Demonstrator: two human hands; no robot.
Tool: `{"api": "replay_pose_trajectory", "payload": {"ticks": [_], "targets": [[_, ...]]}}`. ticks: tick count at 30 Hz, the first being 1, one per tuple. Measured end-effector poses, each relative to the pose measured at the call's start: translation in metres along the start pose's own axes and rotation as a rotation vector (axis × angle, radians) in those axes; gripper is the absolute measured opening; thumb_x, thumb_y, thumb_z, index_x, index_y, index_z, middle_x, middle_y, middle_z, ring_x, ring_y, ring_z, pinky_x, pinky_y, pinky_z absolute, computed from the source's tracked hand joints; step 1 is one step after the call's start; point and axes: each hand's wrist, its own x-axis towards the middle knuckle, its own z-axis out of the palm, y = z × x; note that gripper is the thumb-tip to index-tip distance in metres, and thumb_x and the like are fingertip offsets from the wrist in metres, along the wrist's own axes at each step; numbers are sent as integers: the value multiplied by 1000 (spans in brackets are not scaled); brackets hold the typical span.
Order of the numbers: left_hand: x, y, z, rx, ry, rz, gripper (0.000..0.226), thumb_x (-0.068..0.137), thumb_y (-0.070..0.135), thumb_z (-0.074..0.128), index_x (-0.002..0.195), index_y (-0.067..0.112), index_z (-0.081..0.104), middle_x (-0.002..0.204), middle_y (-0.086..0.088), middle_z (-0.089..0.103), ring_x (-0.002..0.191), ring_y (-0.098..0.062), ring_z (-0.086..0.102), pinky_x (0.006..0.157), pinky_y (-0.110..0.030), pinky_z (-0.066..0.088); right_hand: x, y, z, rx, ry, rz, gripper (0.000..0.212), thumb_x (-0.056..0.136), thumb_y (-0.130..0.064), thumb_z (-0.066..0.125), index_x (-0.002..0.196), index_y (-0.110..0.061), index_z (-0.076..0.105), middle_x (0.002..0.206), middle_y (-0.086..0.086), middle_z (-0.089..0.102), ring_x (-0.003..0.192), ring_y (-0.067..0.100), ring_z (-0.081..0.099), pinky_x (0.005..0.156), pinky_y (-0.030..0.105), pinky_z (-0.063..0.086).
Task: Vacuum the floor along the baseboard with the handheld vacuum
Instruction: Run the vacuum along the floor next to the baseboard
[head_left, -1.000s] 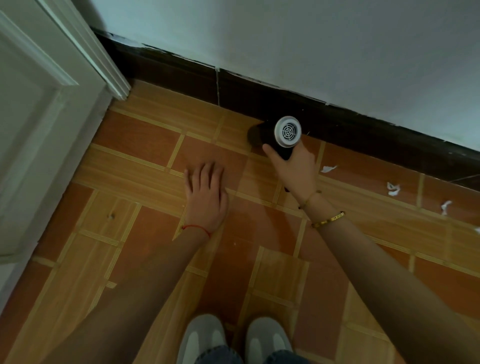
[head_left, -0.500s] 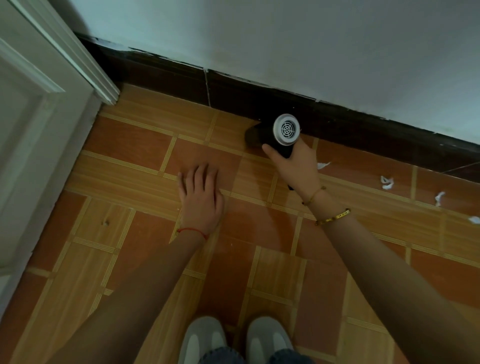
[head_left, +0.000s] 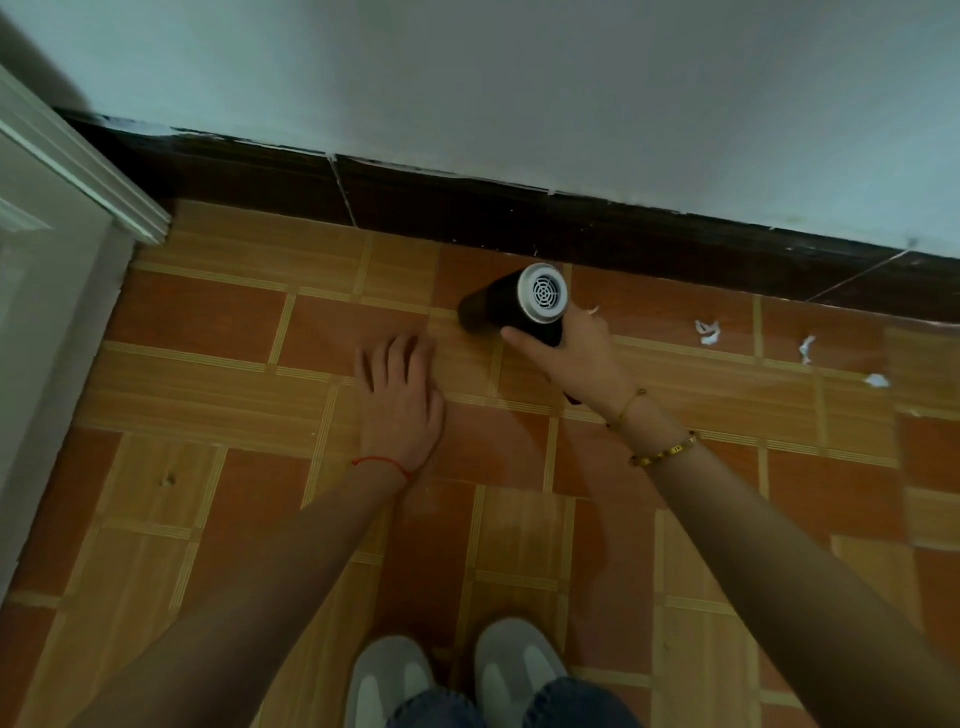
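Your left hand (head_left: 397, 410) lay flat on the floor (head_left: 218, 395), fingers straight. Your right hand (head_left: 576, 358) gripped the handheld vacuum (head_left: 511, 306), its dark nose down on the tile just ahead of your left fingertips, near the baseboard (head_left: 441, 208). Paper scraps (head_left: 707, 332) sat right of that hand.

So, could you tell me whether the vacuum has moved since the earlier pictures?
Yes. The vacuum has moved right along the baseboard, farther from the seam in it and closer to the nearest paper scrap.
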Motion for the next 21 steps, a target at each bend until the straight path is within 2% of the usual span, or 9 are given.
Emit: {"api": "replay_pose_trajectory", "payload": {"ticks": [7, 14, 17, 21], "targets": [[13, 53, 18, -66, -61, 61, 54, 93, 32, 43, 142, 11, 46, 146, -15, 46, 141, -34, 35, 117, -65, 20, -30, 17, -18, -63, 83, 12, 55, 87, -39, 68, 132, -13, 50, 121, 3, 65, 110, 15, 60, 83, 18, 44], [11, 73, 29, -20, -98, 6, 57, 95, 39, 43, 145, 10, 42, 152, -18, 38, 146, -38, 27, 120, -67, 8, -48, 53, -34, -98, 235, 89, 54, 85, -48, 67, 125, -13, 55, 107, -1, 69, 96, 12, 65, 72, 18, 49], [9, 72, 28, 13, -89, 27, 58, 95, 40, 41, 145, 10, 42, 151, -19, 39, 146, -39, 28, 119, -68, 10, -51, 62, -44, -48, 311, 107, 56, 84, -49, 68, 127, -15, 54, 108, -3, 69, 97, 9, 64, 75, 21, 52], [9, 72, 29, 29, -86, 33, 56, 96, 39, 41, 143, 10, 43, 151, -19, 39, 146, -39, 28, 118, -68, 11, -51, 71, -54, -25, 389, 140, 56, 85, -49, 66, 129, -17, 53, 111, -6, 68, 99, 8, 63, 72, 13, 46]]}}
